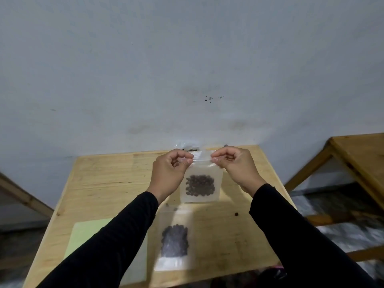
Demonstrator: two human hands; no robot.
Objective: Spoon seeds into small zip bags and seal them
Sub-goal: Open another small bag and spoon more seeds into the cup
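Both hands, left (169, 169) and right (234, 163), pinch the filled zip bag (201, 183) above the worktop (108, 179); press evenly along its strip.

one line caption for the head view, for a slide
Both hands pinch a seed-filled zip bag's top strip above a wooden table.
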